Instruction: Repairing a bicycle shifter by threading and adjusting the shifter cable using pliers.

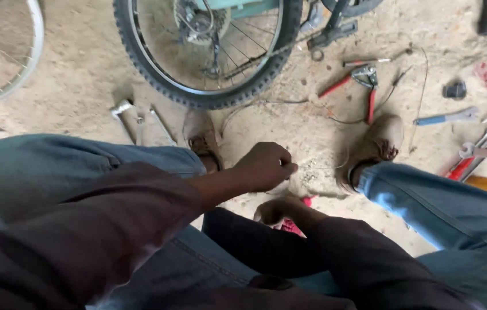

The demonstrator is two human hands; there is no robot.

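I sit on a dirt floor with my knees apart, in blue jeans and tan shoes. My left hand (266,165) is closed, pinching the end of a thin wire (324,167) that runs right toward my right shoe (376,144). My right hand (278,209) is lower, between my legs, closed on a small pink-handled tool (296,225) that is mostly hidden by the hand and sleeve.
A bicycle wheel (206,54) with a knobby tyre stands ahead, another wheel (2,51) at the far left. Red-handled pliers (353,86), a blue-handled wrench (447,118), spanners (140,120) and more tools (484,152) lie on the dirt. A loose cable (266,103) trails from the wheel.
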